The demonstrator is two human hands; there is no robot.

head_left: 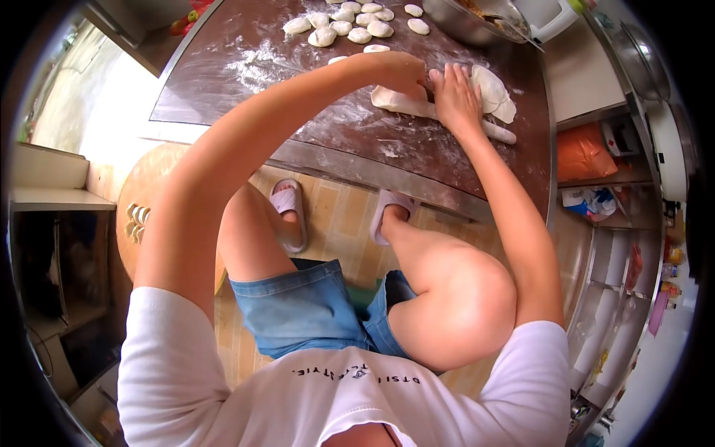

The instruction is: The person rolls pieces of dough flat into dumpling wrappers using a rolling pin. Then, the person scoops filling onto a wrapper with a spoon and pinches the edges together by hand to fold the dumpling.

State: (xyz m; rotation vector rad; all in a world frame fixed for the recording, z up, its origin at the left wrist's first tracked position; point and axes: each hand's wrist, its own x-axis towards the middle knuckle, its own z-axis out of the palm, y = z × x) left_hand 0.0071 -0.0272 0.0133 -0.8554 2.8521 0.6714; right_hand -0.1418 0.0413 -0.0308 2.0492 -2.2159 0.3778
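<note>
Bright light floods the upper left, washing out that side. Tan, plank-patterned floor (pixel 335 205) runs beneath a dark brown table (pixel 194 97). A pale-topped, dark-fronted cabinet (pixel 48 199) stands left; open shelving (pixel 607 257) lines the right, near a pale wall (pixel 674 365).

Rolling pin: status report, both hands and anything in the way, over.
Right hand flat across rolling pin. Left hand by the dough piece, grip unclear. Dough sheets close beside right hand.
</note>
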